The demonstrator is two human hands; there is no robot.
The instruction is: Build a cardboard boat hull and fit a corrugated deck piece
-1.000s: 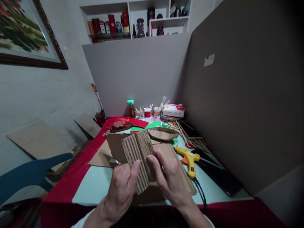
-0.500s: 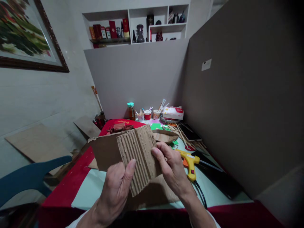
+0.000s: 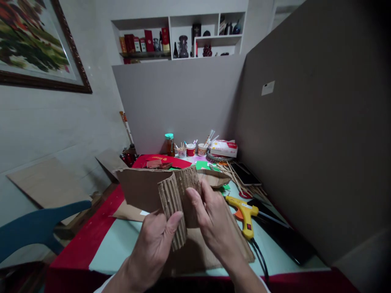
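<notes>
Between my hands is a brown piece of corrugated cardboard, its ridges bared on the left part and bent along a crease near its middle. My left hand is closed on its lower left edge, thumb lying over the ridges. Gripping the right part is my right hand, thumb in front and fingers behind, partly hidden. A larger upright cardboard panel stands behind the piece. Below my hands a flat cardboard sheet lies on the table. A yellow glue gun rests to the right of my right hand.
Wooden sticks, a tablet and a black flat object lie on the right. Paper cups, a bottle and a tissue box stand at the back. A blue chair is at left; grey partitions enclose the table.
The cardboard piece has gone from nearly flat to folded along its crease, its left part turned edgeways. My right thumb has moved left onto its right part. The view has shifted slightly.
</notes>
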